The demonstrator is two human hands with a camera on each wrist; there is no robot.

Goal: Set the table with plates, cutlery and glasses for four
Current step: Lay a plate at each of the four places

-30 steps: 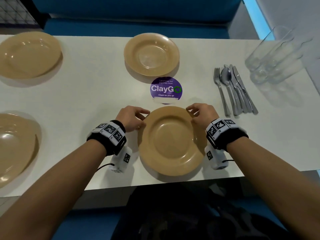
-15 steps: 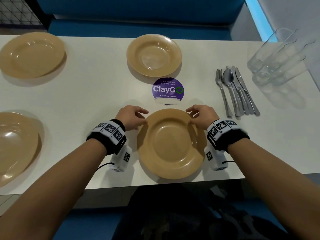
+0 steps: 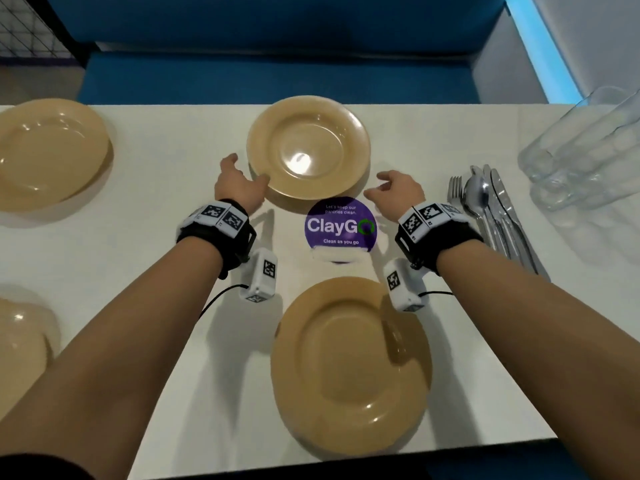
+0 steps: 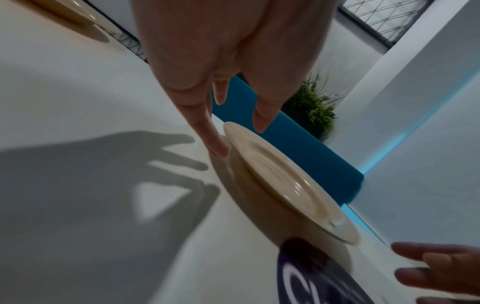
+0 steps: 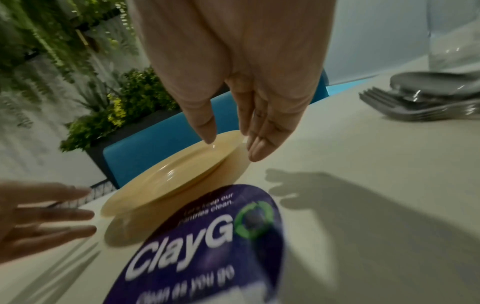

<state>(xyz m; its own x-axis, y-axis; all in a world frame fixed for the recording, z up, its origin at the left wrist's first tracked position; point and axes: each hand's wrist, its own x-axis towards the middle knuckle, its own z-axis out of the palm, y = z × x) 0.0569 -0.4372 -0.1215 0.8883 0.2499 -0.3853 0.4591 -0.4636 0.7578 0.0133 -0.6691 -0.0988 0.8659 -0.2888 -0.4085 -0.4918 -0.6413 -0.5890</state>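
Four tan plates lie on the white table. The near centre plate (image 3: 349, 362) sits by the front edge, between my forearms. My left hand (image 3: 242, 174) is open at the left rim of the far centre plate (image 3: 308, 152), thumb against the rim. In the left wrist view one fingertip (image 4: 215, 144) rests on the table beside the plate (image 4: 293, 185), the thumb above its rim. My right hand (image 3: 388, 187) is open just right of that plate, holding nothing; its fingers (image 5: 257, 144) hover at the rim (image 5: 176, 174). Cutlery (image 3: 491, 209) and clear glasses (image 3: 581, 150) stand at the right.
A purple ClayGo sticker (image 3: 340, 225) lies between the two centre plates. Two more plates lie at the far left (image 3: 48, 150) and near left (image 3: 20, 344). A blue bench (image 3: 277, 64) runs behind the table's far edge.
Both hands have let go of the near centre plate and moved forward to either side of the far centre plate. The near plate stays by the front edge.
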